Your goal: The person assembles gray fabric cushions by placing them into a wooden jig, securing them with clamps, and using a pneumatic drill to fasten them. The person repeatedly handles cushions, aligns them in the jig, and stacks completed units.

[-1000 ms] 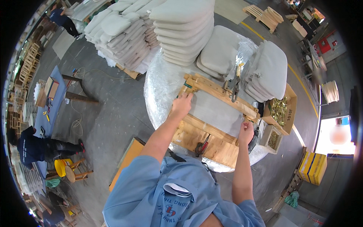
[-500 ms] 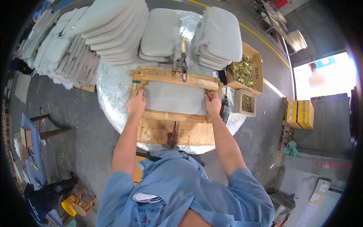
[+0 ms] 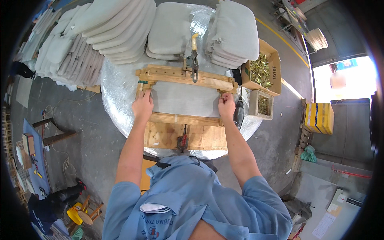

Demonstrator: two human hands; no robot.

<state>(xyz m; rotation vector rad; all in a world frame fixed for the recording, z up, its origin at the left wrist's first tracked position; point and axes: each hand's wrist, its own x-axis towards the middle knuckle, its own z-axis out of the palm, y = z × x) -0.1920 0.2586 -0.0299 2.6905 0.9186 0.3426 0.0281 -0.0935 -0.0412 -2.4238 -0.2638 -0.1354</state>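
Note:
A grey fabric-covered panel [image 3: 186, 99] lies in a wooden jig [image 3: 184, 119] on the plastic-wrapped round table. My left hand [image 3: 143, 105] is closed at the panel's left edge, its fingertips against the jig's left end. At the panel's right edge my right hand [image 3: 227, 105] has its fingers pinched together beside the jig's right end; what lies between them is hidden. A toggle clamp [image 3: 195, 66] with a yellow handle stands upright on the jig's far bar. On the near side, a second clamp with a red part [image 3: 183, 141] sits on the wooden base board [image 3: 204, 138].
Grey cushions are piled at the far left [image 3: 120, 30], far middle [image 3: 170, 28] and far right [image 3: 234, 32]. A cardboard box [image 3: 276, 74] of brass-coloured hardware and a smaller tray [image 3: 269, 113] stand at right. A dark power tool [image 3: 239, 114] lies by my right hand.
The view has shifted slightly, so the jig and table sit a little higher in it. Both hands stay at the panel's two ends.

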